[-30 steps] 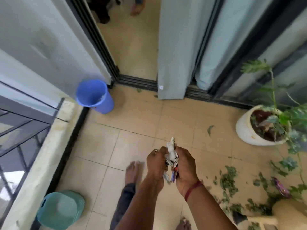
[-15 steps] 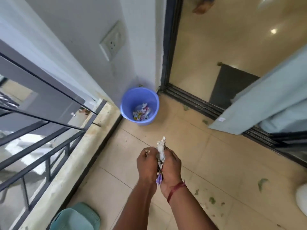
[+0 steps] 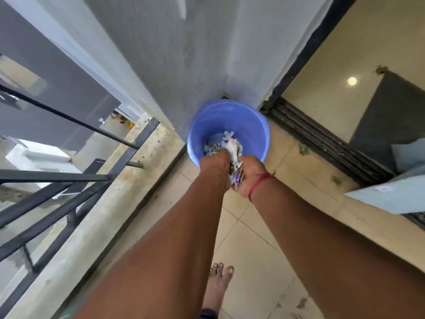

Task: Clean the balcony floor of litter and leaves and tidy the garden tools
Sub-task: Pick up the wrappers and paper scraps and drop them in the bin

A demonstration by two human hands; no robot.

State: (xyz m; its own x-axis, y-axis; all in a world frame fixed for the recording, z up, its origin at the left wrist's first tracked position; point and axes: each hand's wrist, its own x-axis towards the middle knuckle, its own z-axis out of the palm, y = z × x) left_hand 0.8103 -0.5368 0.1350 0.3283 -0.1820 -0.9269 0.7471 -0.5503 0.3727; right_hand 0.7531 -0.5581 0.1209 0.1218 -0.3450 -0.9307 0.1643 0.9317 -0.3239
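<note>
Change: litter wad (image 3: 235, 168) has reached blue bucket (image 3: 264, 134) mouth.
Hands: left hand (image 3: 215, 168) and right hand (image 3: 251, 173) clutch it together.
Next: release.

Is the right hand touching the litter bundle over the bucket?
Touching. The head view shows the right hand pressed against the litter bundle with no gap, above the blue bucket.

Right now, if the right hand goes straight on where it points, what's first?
Probably the litter in the bucket. The right hand, gripping a wad, points over the near rim into it; depth is unclear.
</note>
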